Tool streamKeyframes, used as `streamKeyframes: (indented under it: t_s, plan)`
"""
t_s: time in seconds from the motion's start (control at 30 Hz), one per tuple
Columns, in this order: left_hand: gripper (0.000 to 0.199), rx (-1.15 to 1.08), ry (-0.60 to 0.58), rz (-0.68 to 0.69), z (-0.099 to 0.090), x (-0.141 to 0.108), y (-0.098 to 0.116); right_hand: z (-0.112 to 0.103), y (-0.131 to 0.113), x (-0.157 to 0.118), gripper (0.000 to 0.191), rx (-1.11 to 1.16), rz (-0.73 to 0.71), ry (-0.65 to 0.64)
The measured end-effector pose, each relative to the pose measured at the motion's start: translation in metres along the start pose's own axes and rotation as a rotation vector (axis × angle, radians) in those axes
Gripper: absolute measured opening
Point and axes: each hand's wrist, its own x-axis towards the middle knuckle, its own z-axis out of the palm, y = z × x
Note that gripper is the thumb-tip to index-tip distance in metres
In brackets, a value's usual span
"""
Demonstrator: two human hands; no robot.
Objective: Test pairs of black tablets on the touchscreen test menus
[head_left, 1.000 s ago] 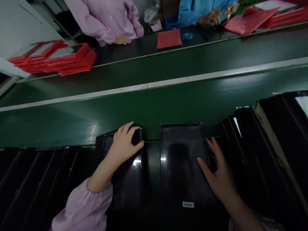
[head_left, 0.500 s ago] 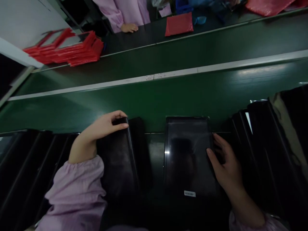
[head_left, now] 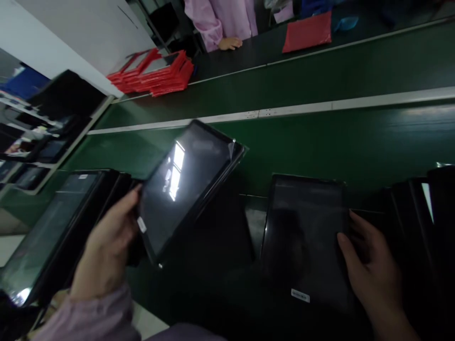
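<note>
My left hand (head_left: 110,241) grips the lower left edge of a black tablet (head_left: 188,189), raised and slanted with its glossy screen toward me. Clear film sticks out at its upper right corner, and a small white label marks its lower left edge. Beneath it lies another dark flat item (head_left: 231,227), partly covered. My right hand (head_left: 369,260) is closed on the right edge of a second black tablet (head_left: 305,237), which faces up and has a white label near its bottom. The fingers under that tablet are hidden.
Stacked dark tablets lean in rows at the left (head_left: 60,222) and the right (head_left: 408,227). Past the green conveyor belt (head_left: 302,128), a co-worker's hand (head_left: 230,43) rests near a pile of red pouches (head_left: 156,76). A single red pouch (head_left: 307,32) lies farther right.
My left hand has gone from the top of an edge-tilted dark tablet to the side of a lifted tablet, its screen now showing. My right hand keeps its hold. The view has swung left.
</note>
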Motion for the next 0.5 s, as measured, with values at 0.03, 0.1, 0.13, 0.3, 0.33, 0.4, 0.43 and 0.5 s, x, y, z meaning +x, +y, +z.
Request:
streamKeyframes:
  t_s: [0.03, 0.1, 0.13, 0.3, 0.33, 0.4, 0.43, 0.5]
  plan:
    - [0.011, -0.009, 0.021, -0.061, 0.005, -0.012, -0.011, 0.0, 0.001, 0.0, 0.067, -0.003, -0.009, -0.008]
    - [0.015, -0.086, 0.106, -0.229, 0.014, -0.034, -0.028, -0.001, 0.002, 0.0, 0.066, -0.005, -0.038, -0.015]
    - [0.02, -0.128, 0.15, -0.302, 0.018, -0.043, -0.034, -0.001, 0.003, 0.0, 0.065, 0.001, -0.057, -0.008]
    - [0.029, -0.245, 0.272, -0.476, 0.024, -0.074, -0.05, 0.001, 0.004, 0.0, 0.054, 0.047, -0.167, 0.0]
    - [0.029, -0.234, 0.253, -0.482, 0.022, -0.078, -0.054, 0.002, 0.004, 0.0, 0.054, 0.045, -0.185, -0.004]
    - [0.034, -0.143, 0.156, -0.476, 0.016, -0.086, -0.062, 0.002, 0.006, -0.001, 0.056, 0.032, -0.219, -0.013]
    - [0.037, -0.065, 0.099, -0.465, 0.01, -0.088, -0.066, 0.002, 0.006, -0.001, 0.057, 0.025, -0.236, -0.021]
    - [0.043, 0.146, 0.015, -0.388, -0.003, -0.09, -0.07, 0.001, 0.007, -0.002, 0.059, 0.018, -0.276, -0.031]
